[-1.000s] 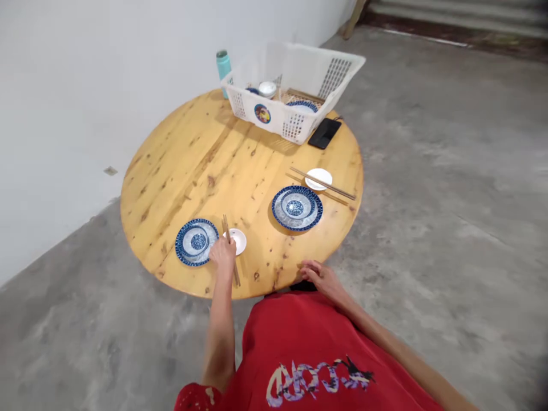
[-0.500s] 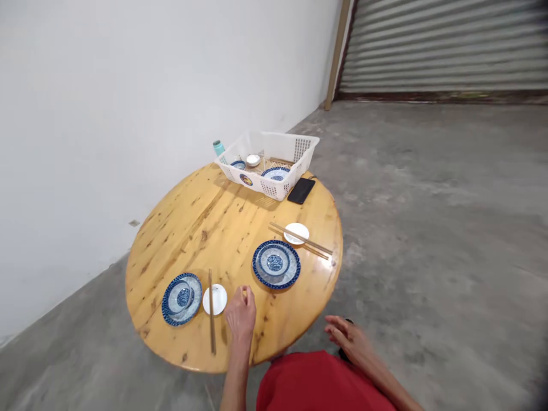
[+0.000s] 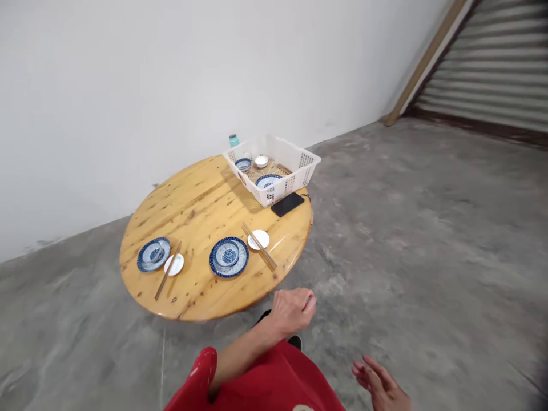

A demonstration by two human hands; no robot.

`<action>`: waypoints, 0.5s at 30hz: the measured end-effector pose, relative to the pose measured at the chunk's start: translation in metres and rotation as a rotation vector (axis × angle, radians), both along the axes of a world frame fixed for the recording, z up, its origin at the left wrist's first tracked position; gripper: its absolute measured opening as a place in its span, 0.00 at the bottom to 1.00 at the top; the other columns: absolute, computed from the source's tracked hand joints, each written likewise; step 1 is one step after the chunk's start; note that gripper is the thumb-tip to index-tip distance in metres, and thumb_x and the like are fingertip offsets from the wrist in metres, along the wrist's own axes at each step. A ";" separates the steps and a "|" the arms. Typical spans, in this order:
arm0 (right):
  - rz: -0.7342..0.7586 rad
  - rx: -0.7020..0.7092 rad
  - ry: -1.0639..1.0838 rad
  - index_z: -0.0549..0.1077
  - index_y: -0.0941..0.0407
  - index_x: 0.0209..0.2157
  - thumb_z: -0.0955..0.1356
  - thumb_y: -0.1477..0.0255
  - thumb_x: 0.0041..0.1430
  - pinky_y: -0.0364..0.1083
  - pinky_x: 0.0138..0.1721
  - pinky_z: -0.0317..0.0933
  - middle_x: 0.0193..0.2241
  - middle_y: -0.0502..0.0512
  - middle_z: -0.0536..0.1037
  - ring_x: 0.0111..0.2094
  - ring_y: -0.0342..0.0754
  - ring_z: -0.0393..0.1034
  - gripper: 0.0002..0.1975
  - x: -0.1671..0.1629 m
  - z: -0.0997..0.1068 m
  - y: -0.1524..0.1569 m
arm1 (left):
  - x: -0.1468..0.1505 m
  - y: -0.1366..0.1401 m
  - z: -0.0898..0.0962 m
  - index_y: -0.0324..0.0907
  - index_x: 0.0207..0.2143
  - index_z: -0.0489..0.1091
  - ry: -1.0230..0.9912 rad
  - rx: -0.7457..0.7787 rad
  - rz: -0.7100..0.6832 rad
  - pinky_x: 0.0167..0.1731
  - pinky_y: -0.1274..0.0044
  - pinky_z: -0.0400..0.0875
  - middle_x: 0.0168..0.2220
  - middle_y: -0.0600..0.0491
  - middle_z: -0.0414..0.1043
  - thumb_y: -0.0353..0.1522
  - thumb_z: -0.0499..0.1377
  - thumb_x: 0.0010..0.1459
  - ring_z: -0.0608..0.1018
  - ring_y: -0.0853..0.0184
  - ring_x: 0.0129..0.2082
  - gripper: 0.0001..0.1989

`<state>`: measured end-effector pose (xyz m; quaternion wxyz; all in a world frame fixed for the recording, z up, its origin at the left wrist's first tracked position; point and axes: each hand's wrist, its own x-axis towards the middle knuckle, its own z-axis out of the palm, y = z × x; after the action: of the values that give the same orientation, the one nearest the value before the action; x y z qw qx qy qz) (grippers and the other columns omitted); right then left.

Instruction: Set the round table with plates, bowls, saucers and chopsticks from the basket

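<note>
My left hand (image 3: 294, 311) is curled closed in front of my body, just off the table's near right edge. What it holds, if anything, is hidden in the fingers. Lower right, over the floor, is my right hand (image 3: 381, 387), its fingers loosely stretched out and nothing in them. Closest to my left hand on the table lie a pair of chopsticks (image 3: 269, 259) across a small white dish (image 3: 259, 240). Beside them a blue-and-white plate (image 3: 217, 270) carries a bowl (image 3: 227, 253). To the left is a like setting: plate (image 3: 144, 265), bowl (image 3: 153, 252), white dish (image 3: 176, 265) and chopsticks (image 3: 165, 278).
A white plastic basket (image 3: 295, 181) at the round wooden table's (image 3: 192, 194) far side holds bowls, a white dish and a blue-rimmed plate. A black phone (image 3: 287, 204) lies before it, a teal bottle (image 3: 233, 140) behind. A white wall (image 3: 128, 103) rises behind the table.
My view has swung right, so the table sits farther left. My left hand has moved from over the table, by the white dish, to off its edge. The right hand is lower.
</note>
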<state>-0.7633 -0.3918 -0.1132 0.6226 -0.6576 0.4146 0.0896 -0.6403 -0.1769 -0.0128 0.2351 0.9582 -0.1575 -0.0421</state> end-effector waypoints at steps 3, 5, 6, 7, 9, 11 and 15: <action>-0.032 0.047 -0.002 0.73 0.58 0.42 0.71 0.47 0.34 0.54 0.45 0.73 0.31 0.59 0.83 0.37 0.61 0.81 0.37 0.013 -0.002 -0.004 | 0.003 -0.017 -0.005 0.45 0.37 0.75 0.017 0.050 -0.031 0.26 0.78 0.64 0.35 0.52 0.83 0.33 0.54 0.65 0.83 0.65 0.34 0.10; -0.023 0.092 -0.004 0.73 0.57 0.41 0.71 0.47 0.34 0.53 0.44 0.73 0.31 0.58 0.83 0.36 0.60 0.81 0.36 0.026 -0.003 -0.002 | 0.009 -0.026 -0.009 0.45 0.37 0.75 0.037 0.068 -0.036 0.26 0.78 0.64 0.34 0.53 0.83 0.33 0.54 0.65 0.83 0.65 0.34 0.09; 0.006 0.117 -0.007 0.73 0.56 0.41 0.71 0.47 0.34 0.53 0.43 0.73 0.30 0.58 0.83 0.36 0.60 0.81 0.35 0.034 -0.002 -0.001 | 0.013 -0.031 -0.011 0.45 0.37 0.75 0.044 0.070 -0.038 0.27 0.78 0.65 0.34 0.53 0.83 0.33 0.54 0.65 0.83 0.65 0.33 0.09; 0.046 0.135 -0.009 0.73 0.56 0.40 0.71 0.47 0.34 0.53 0.43 0.73 0.30 0.57 0.83 0.36 0.60 0.81 0.34 0.042 -0.002 -0.002 | 0.018 -0.036 -0.013 0.44 0.37 0.75 0.047 0.067 -0.041 0.27 0.78 0.65 0.34 0.54 0.83 0.33 0.54 0.65 0.83 0.65 0.33 0.10; 0.133 0.133 -0.010 0.73 0.54 0.39 0.71 0.47 0.34 0.53 0.43 0.73 0.28 0.56 0.83 0.37 0.61 0.81 0.33 0.060 0.001 -0.008 | 0.030 -0.048 -0.017 0.44 0.37 0.75 0.046 0.054 -0.055 0.28 0.79 0.66 0.34 0.54 0.83 0.33 0.54 0.65 0.83 0.65 0.33 0.10; 0.193 0.092 0.001 0.74 0.54 0.38 0.70 0.46 0.34 0.54 0.43 0.73 0.27 0.56 0.82 0.37 0.62 0.81 0.32 0.081 0.003 -0.020 | 0.047 -0.061 -0.021 0.44 0.37 0.75 0.040 0.033 -0.083 0.29 0.79 0.67 0.34 0.53 0.83 0.32 0.54 0.64 0.83 0.65 0.34 0.09; 0.254 0.039 0.048 0.74 0.54 0.38 0.70 0.47 0.33 0.54 0.44 0.73 0.29 0.57 0.83 0.37 0.62 0.81 0.32 0.136 0.013 -0.050 | 0.092 -0.082 -0.027 0.43 0.38 0.74 0.031 -0.028 -0.067 0.28 0.79 0.67 0.34 0.52 0.83 0.31 0.55 0.63 0.83 0.64 0.33 0.08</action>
<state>-0.6270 -0.4418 -0.1001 0.6089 -0.6903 0.3408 0.1914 -0.5488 -0.2589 -0.0396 0.2495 0.9482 -0.1864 -0.0625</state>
